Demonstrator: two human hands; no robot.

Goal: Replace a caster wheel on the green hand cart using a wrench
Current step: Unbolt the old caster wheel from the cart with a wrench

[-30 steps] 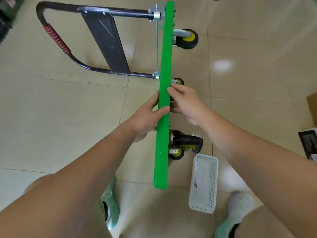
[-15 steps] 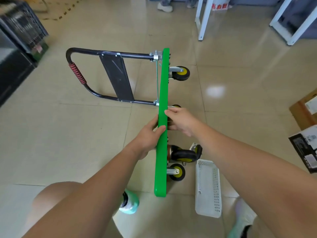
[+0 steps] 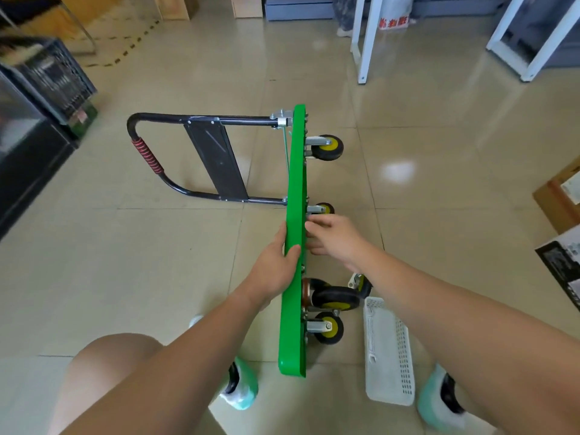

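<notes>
The green hand cart (image 3: 295, 189) stands on its side on the floor, deck edge up, its black handle (image 3: 175, 120) lying flat to the left. Several black and yellow caster wheels stick out to the right; a larger one (image 3: 337, 299) with a brown hub sits near me, a small one (image 3: 328, 328) below it. My left hand (image 3: 276, 265) grips the deck's upper edge, thumb over the top. My right hand (image 3: 335, 237) is at the deck's underside, fingers straight against it. A wrench (image 3: 371, 334) lies in the white basket (image 3: 394, 372).
A loose caster (image 3: 359, 282) lies on the floor behind my right arm. Black crates (image 3: 53, 76) stand at the left, white frame legs (image 3: 365, 39) at the back, cardboard boxes (image 3: 558, 202) at the right. My feet (image 3: 240, 387) flank the cart's near end.
The view has risen and pulled back, showing more of the room. My right hand has let go of the deck's top edge and moved to its underside. My left hand keeps its grip.
</notes>
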